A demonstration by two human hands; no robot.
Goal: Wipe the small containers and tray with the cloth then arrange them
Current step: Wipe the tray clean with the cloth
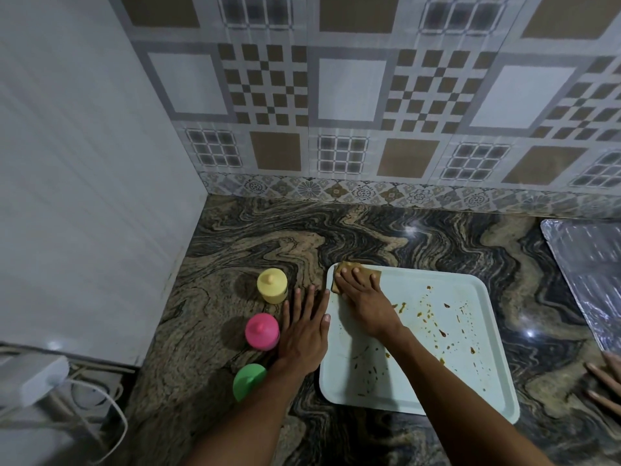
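Nearest the camera, the green container (pixel 249 381) is standing on the marbled tabletop (pixel 437 237), partly hidden behind the left forearm. The left hand (pixel 304 334) is lying flat on the tabletop, fingers (pixel 307 299) spread and holding nothing, its thumb touching the left rim of the pale tray (pixel 484 375). Just left of that hand the pink container (pixel 262 331) is standing upright, and beyond it, left of the fingertips, the yellow container (pixel 272 285). The right hand (pixel 364 299) is pressing down, fingers extended flat over the brown cloth (pixel 336 284), at the tray's far left corner. Brown spatters (pixel 443 332) are lying across the tray to the right of that hand.
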